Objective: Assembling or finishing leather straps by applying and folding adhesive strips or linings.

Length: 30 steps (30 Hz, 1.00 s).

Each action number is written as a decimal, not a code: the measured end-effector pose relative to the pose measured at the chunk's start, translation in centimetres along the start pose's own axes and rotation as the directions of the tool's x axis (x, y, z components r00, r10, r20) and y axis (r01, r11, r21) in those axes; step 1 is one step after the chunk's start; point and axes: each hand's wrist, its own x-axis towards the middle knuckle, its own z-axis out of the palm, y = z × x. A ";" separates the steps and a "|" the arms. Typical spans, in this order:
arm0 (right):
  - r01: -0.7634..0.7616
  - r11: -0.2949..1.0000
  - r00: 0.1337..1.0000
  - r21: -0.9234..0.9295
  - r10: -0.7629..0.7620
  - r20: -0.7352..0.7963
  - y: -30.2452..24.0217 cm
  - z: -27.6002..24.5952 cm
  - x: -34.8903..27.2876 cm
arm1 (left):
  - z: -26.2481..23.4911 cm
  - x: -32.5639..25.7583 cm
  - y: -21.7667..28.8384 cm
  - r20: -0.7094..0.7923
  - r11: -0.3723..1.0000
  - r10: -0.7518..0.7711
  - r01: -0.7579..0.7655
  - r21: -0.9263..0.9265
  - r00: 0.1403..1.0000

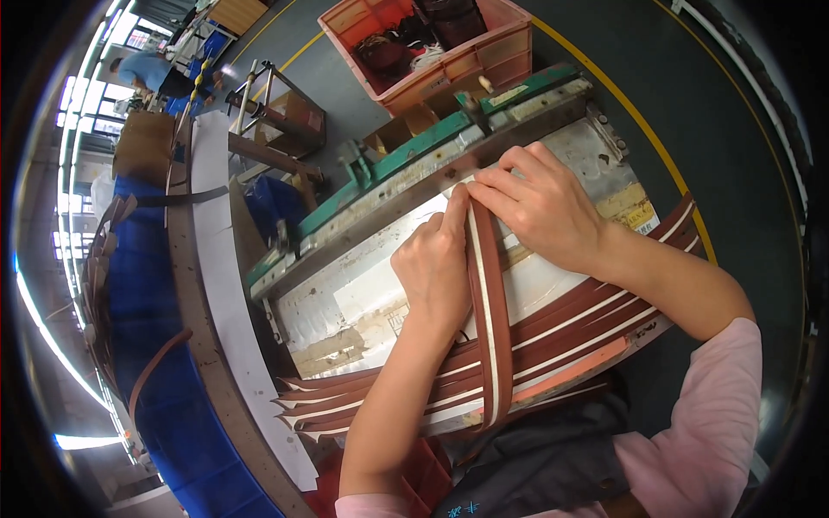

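Note:
Two brown leather strips with pale edges (490, 302) lie together on the worn white bed of a green-framed machine (363, 285), running from my lap up to its guide bar. My left hand (436, 268) presses its fingers against the left side of the strips. My right hand (540, 203) pinches their far end against the metal bar (414, 186). Under my forearms a stack of several similar brown strips (570, 332) lies crosswise along the bed's near edge.
A pink crate (471, 52) with dark items stands on the grey floor behind the machine. On the left, a blue cart (164, 363) carries long brown and white strips. A person in blue works far off at the upper left.

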 end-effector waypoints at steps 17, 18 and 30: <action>-0.549 0.071 0.799 0.833 0.336 0.498 -1.1 -6.5 4.9 | -8.9 1.0 1.5 -0.332 0.938 0.303 -0.342 -0.064 0.893; -0.471 0.083 0.842 0.878 0.338 0.420 -1.3 -7.5 5.0 | -10.8 1.3 2.1 -0.375 0.924 0.319 -0.373 -0.080 0.871; -0.287 0.604 0.945 0.744 0.306 0.117 -11.8 -14.3 4.2 | -19.1 -5.1 3.2 0.069 0.284 -0.240 0.138 -0.949 0.968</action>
